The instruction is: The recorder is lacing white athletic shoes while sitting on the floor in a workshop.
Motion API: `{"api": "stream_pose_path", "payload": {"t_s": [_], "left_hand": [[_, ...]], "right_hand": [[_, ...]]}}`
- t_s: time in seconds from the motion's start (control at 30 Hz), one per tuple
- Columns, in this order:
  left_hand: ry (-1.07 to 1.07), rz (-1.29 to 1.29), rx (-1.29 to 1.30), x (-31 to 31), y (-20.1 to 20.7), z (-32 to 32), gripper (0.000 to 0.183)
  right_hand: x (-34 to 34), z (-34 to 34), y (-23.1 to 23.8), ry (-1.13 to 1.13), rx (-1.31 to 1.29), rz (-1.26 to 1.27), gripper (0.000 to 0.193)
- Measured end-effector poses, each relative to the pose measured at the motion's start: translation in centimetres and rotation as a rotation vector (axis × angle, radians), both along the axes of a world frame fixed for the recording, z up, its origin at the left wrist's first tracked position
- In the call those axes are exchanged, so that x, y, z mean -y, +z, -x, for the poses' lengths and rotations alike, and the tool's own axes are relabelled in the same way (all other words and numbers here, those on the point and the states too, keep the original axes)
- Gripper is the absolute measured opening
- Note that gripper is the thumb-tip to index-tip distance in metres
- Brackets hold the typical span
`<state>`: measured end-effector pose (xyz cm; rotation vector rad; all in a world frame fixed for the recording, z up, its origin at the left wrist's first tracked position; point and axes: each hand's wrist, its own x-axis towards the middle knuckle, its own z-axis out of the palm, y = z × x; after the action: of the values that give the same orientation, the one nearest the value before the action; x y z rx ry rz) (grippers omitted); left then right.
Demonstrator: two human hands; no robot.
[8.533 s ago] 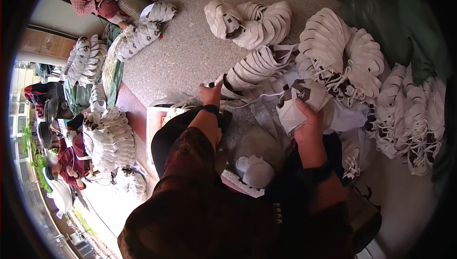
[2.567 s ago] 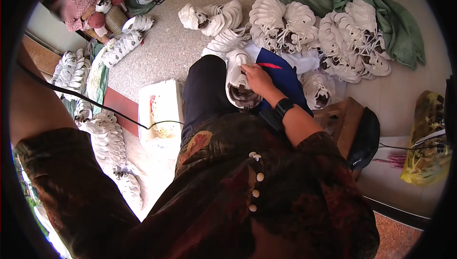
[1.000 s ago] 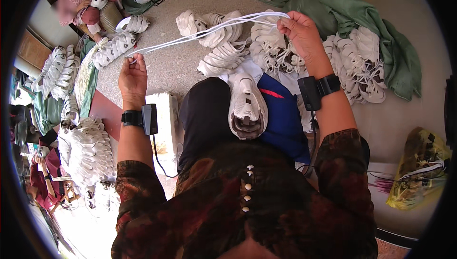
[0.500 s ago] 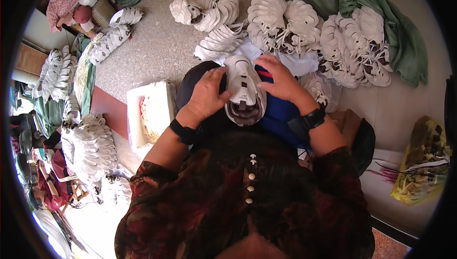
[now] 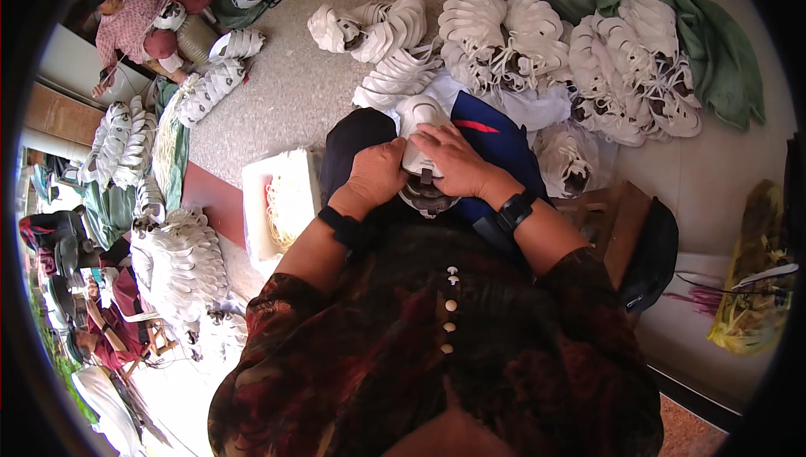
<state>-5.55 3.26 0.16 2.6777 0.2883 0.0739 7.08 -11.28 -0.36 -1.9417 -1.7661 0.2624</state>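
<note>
A white shoe upper (image 5: pixel 421 110) stands between my knees, toe pointing away and its dark-lined opening (image 5: pixel 431 198) toward me. Fingers curled, my left hand (image 5: pixel 378 173) grips the left edge of it near the lacing. My right hand (image 5: pixel 455 163) lies over its top from the right, fingers bent across the lacing area and pressed onto it. The fingertips of the two hands are close together. Whether a lace is between them is too small to tell.
Several white shoe uppers (image 5: pixel 525 33) lie in bundles beyond my knees, beside green cloth (image 5: pixel 722 62). A white foam box (image 5: pixel 256 213) with pale laces stands at my left. More stacked uppers (image 5: pixel 180 260) are farther left, near other people. A yellow bag (image 5: pixel 747 289) lies at right.
Both hands have come down from apart beside the shoe upper onto it. The right now covers its lacing area and the left grips its edge. The view has shifted slightly.
</note>
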Motion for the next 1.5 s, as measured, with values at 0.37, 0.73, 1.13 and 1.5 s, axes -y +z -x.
{"api": "stream_pose_path", "payload": {"t_s": [0.37, 0.73, 1.13, 1.5], "left_hand": [[0.029, -0.177, 0.124, 1.5, 0.0, -0.9, 0.009], [-0.076, -0.474, 0.113, 2.4, -1.7, -1.0, 0.036], [-0.082, -0.402, 0.031, 1.8, -2.1, -0.3, 0.035], [0.456, 0.45, 0.429, -7.5, -4.5, 7.3, 0.008]], "right_hand": [[-0.8, 2.2, -0.7, -0.056, 0.251, 0.125, 0.059], [1.2, 1.4, -4.2, -0.536, -0.435, 0.087, 0.068], [1.1, 3.0, -3.1, -0.471, 0.07, 0.317, 0.065], [6.0, -3.5, -1.2, -0.591, -0.325, -0.086, 0.026]]}}
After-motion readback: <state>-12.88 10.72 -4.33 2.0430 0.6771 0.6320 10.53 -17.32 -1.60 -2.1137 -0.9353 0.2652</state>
